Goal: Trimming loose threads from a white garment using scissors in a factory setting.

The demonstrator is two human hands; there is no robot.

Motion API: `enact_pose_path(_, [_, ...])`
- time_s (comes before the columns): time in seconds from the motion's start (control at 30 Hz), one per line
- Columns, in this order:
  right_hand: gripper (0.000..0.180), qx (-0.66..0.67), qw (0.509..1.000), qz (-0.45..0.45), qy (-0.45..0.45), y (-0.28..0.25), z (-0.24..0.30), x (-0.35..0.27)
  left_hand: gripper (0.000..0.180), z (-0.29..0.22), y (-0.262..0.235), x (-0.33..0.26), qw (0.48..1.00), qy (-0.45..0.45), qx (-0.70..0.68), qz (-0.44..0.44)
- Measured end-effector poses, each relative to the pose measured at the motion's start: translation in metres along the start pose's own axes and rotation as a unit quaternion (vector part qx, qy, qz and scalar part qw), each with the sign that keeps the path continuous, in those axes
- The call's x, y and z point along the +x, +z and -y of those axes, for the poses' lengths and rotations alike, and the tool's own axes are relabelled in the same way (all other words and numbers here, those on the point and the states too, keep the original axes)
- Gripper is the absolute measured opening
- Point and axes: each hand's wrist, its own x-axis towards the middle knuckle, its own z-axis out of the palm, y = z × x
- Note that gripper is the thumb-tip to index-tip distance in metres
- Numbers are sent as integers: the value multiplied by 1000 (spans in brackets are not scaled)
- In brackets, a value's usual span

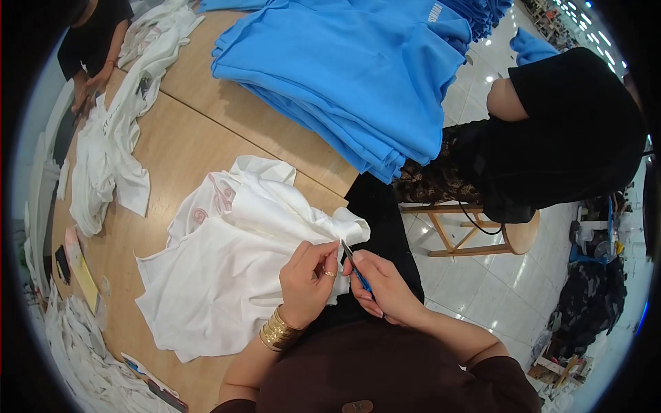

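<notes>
A white garment (227,275) with a pale pink print lies spread and bunched on the wooden table before me. My left hand (308,279), with a gold cuff at the wrist and a ring, pinches the garment near its right end. In my right hand (382,286) is a pair of thread snips (361,275) with a blue handle. The dark blades point up and touch or nearly touch the cloth at my left fingertips. Whether a loose thread sits between the blades is too small to tell.
A stack of blue garments (344,76) covers the table's far side. More white garments (113,151) lie at the left, near a co-worker's hands (93,86). A person in black (564,138) sits on a wooden stool (520,234) at the right. White cloth (89,358) is heaped at lower left.
</notes>
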Motion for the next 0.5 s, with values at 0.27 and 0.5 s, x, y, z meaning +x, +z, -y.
enact_pose_path(0.27, [26, 32, 989, -108, -92, -15, 6, 17, 11, 4, -4, -3, 980, -146, -130, 28])
enact_pose_path(0.5, [19, -288, 926, -99, -225, -24, -8, 41, 7, -6, -17, 6, 981, -145, -113, 60])
